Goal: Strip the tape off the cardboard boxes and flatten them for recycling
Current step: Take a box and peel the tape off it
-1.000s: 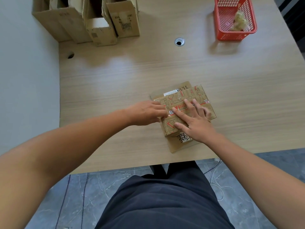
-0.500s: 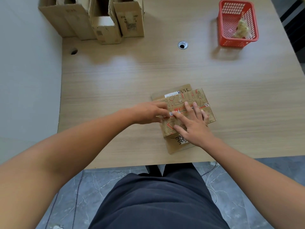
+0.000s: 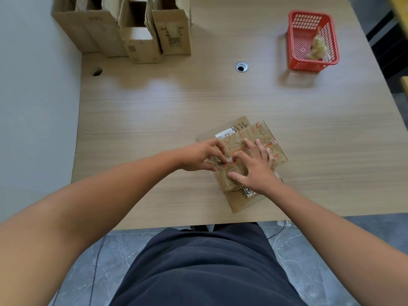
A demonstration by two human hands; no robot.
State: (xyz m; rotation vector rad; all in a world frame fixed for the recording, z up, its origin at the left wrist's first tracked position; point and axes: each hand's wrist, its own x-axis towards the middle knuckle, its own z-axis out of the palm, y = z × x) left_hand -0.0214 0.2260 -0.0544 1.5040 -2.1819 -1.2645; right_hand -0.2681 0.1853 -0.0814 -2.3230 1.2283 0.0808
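Printed box: flattened, lying on a second flat cardboard sheet, just nearer the table's front edge than its middle, well apart from the red basket at the far right corner. Right hand spread flat on the printed box, fingers open and splayed, pinning it down. Left hand at the box's left edge, fingertips pinched together on what looks like a curl of clear tape (too small and glossy to be sure). Likely step: peeling the strip along the red seam. Standing boxes at the far left corner not yet flattened, so plenty left. Risks from here: tape snapping short if pulled steeply or jerked, leaving a stub to pick at again; paper face tearing off with the adhesive; box sliding on the smooth sheet beneath if the pinning palm eases; peeled strip sticking to the fingers rather than dropping into the red basket with the crumpled tape wad.
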